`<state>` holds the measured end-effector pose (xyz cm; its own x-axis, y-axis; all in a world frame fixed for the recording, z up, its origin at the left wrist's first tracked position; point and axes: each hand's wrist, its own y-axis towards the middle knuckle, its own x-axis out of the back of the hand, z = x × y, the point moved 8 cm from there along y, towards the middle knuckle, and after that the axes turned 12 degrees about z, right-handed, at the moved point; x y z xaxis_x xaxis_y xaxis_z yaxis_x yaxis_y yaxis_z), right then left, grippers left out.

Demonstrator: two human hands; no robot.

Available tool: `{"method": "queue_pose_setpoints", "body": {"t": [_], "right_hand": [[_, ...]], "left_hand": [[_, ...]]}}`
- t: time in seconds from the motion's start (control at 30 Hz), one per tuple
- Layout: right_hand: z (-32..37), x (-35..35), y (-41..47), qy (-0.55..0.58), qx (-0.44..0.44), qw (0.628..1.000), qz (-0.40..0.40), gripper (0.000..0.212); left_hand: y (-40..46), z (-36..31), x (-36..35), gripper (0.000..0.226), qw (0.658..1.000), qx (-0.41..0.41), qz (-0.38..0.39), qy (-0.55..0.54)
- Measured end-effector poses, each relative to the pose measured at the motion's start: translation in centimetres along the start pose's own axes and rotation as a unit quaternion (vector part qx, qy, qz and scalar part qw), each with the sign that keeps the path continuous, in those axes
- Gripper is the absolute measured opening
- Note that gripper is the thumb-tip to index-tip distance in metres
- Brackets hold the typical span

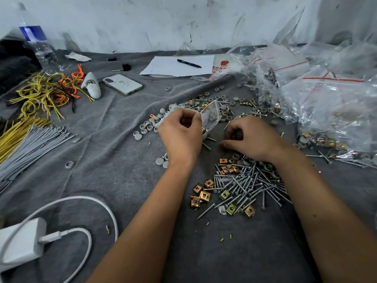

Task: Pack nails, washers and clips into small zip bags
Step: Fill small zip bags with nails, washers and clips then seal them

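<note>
My left hand (181,131) pinches a small clear zip bag (211,115) upright above the grey cloth; a few parts show inside it. Just right of the bag my right hand (251,137) rests knuckles up on the cloth with its fingers curled under; whether they hold anything is hidden. A heap of silver nails (251,184) lies under my right forearm. Brass clips (204,195) are scattered along that heap's left edge. Grey round washers (146,125) spread to the left of and behind my hands.
A pile of clear zip bags (326,82) fills the right side. Behind lie paper with a pen (188,63), a phone (122,84) and a water bottle (38,43). Yellow and orange ties (47,90), grey ties (30,148) and a white charger (22,244) are at left.
</note>
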<state>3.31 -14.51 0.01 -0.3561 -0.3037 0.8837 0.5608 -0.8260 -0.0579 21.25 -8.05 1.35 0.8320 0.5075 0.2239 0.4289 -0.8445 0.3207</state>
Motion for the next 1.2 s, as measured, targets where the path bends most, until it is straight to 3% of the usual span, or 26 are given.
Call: {"method": "queue_pose_setpoints", "body": {"t": [0.13,0.2,0.33,0.43,0.5,0.6,0.67,0.73,0.87,0.97,1.07,1.13,1.2], "right_hand": [[2.4,-0.6,-0.2,0.023,0.066,0.998,0.001,0.01],[2.6,0.3,-0.5,0.047,0.075,0.995,-0.054,0.007],[-1.8,3.3,-1.5,0.078,-0.05,0.97,-0.225,0.007],[-4.3,5.2,-0.9,0.057,-0.094,0.955,-0.274,0.009],[-4.6,5.9,1.1,0.017,-0.066,0.968,-0.241,0.014],[-5.5,5.1,5.5,-0.059,-0.063,0.992,-0.089,0.035],[-6.2,3.6,7.6,-0.115,-0.087,0.99,0.012,0.051],[-6.7,2.4,8.7,-0.148,-0.113,0.98,0.065,0.07],[-5.6,1.7,8.7,-0.133,-0.094,0.986,0.047,0.076],[-4.6,2.1,7.5,-0.045,-0.048,0.997,0.04,0.06],[-3.8,3.0,6.6,0.061,-0.017,0.998,0.013,0.032],[-2.6,4.3,6.8,0.038,-0.002,0.998,-0.058,0.028],[-1.0,4.3,8.3,-0.025,0.023,0.996,-0.079,0.028]], "left_hand": [[0.0,0.0,-0.4,0.015,1.0,-0.004,0.01,0.008],[-0.1,-0.2,-0.6,0.017,1.0,-0.013,0.016,0.018],[-0.5,-0.4,-1.2,0.027,0.999,-0.033,0.032,0.024],[-0.6,-0.7,-1.7,0.031,0.997,-0.051,0.044,0.03],[-0.7,-0.8,-1.9,0.031,0.997,-0.059,0.045,0.034],[-0.6,-0.7,-1.9,0.036,0.997,-0.06,0.039,0.037],[-0.7,-0.5,-1.8,0.033,0.998,-0.054,0.033,0.029],[-0.6,-0.3,-1.6,0.026,0.999,-0.045,0.016,0.017],[-0.5,-0.1,0.4,0.017,0.996,-0.039,-0.077,-0.03],[-0.6,0.2,2.0,0.015,0.985,-0.027,-0.152,-0.071],[-0.7,0.6,3.0,0.02,0.973,-0.018,-0.206,-0.104],[-0.6,0.9,3.2,0.015,0.97,-0.012,-0.216,-0.114],[-0.6,1.1,3.3,0.013,0.97,-0.009,-0.216,-0.116]]}}
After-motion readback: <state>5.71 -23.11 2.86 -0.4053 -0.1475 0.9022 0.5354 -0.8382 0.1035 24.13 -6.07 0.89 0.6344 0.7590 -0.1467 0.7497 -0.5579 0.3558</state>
